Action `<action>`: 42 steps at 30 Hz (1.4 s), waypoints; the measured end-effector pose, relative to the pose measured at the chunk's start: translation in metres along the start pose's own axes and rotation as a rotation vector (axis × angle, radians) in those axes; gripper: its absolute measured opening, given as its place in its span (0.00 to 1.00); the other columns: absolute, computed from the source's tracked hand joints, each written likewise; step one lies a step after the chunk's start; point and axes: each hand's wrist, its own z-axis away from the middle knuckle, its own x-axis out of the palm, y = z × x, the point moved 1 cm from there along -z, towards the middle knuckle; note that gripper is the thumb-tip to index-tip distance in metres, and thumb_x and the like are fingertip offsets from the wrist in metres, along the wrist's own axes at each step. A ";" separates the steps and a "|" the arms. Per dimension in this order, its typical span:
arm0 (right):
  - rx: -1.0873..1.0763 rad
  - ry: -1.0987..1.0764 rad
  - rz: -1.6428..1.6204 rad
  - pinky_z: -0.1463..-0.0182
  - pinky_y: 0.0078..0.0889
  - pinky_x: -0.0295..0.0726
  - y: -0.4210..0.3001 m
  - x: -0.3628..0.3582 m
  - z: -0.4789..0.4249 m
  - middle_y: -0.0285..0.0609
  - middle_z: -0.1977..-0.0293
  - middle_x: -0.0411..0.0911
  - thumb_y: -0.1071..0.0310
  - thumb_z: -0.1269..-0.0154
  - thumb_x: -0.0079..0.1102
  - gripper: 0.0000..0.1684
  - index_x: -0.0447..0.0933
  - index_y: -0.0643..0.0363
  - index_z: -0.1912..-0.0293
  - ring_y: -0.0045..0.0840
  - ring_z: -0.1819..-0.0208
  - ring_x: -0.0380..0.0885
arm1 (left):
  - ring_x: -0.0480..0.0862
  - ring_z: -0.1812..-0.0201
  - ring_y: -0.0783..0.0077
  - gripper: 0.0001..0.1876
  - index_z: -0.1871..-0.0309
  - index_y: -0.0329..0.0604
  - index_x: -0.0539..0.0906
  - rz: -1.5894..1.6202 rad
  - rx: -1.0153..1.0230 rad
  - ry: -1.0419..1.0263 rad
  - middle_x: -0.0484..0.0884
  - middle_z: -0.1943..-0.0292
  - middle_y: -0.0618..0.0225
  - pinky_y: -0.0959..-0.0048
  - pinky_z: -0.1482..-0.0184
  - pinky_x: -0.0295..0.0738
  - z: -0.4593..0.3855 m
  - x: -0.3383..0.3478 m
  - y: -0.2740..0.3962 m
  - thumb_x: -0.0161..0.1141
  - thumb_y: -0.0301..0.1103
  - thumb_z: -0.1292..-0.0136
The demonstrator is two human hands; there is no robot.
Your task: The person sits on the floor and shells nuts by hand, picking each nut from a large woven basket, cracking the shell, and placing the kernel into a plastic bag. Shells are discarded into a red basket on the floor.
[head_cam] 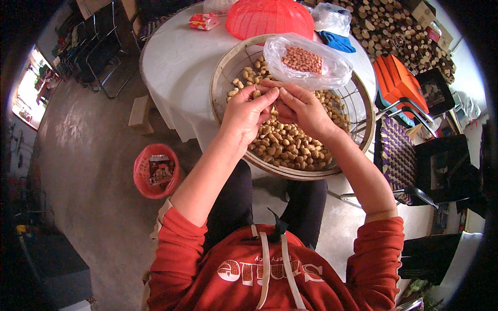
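My left hand [249, 110] and my right hand [301, 105] meet at the fingertips above a round wooden-rimmed sieve [370, 116] with a wire mesh. A peanut in its shell [256, 93] shows at the fingers of my left hand. The right fingers are pinched against the left ones; what lies between them is hidden. Many unshelled peanuts [288, 144] fill the near part of the sieve under both hands. Just beyond my right hand, a clear plastic bag [334, 70] rests on the sieve's far side, open, with shelled reddish peanuts [302, 60] inside.
The sieve sits at the edge of a round table with a white cloth [175, 58]. Behind it are a red mesh food cover [269, 17], a red packet [204, 21] and a blue cloth [337, 41]. A red bin [140, 177] stands on the floor at left, chairs at right.
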 end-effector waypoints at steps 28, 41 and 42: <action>0.033 -0.035 -0.365 0.64 0.25 0.75 0.020 -0.017 -0.008 0.32 0.71 0.70 0.59 0.22 0.37 0.19 0.70 0.58 0.43 0.18 0.72 0.69 | 0.64 0.80 0.88 0.10 0.55 0.40 0.82 -0.047 0.045 -0.051 0.73 0.76 0.79 0.86 0.79 0.55 0.001 0.001 0.001 0.64 0.31 0.38; 0.144 0.137 -0.354 0.67 0.24 0.76 0.023 -0.018 -0.009 0.38 0.67 0.77 0.62 0.23 0.38 0.15 0.71 0.61 0.54 0.19 0.70 0.73 | 0.76 0.74 0.86 0.06 0.58 0.39 0.82 -0.226 0.147 0.033 0.81 0.71 0.73 0.87 0.74 0.68 0.005 0.007 0.002 0.64 0.27 0.38; 0.150 0.144 -0.354 0.68 0.23 0.76 0.021 -0.017 -0.008 0.38 0.67 0.77 0.62 0.24 0.38 0.14 0.71 0.61 0.54 0.19 0.71 0.73 | 0.76 0.74 0.86 0.06 0.58 0.40 0.82 -0.218 0.143 0.032 0.81 0.71 0.73 0.87 0.74 0.68 0.005 0.006 0.002 0.64 0.27 0.38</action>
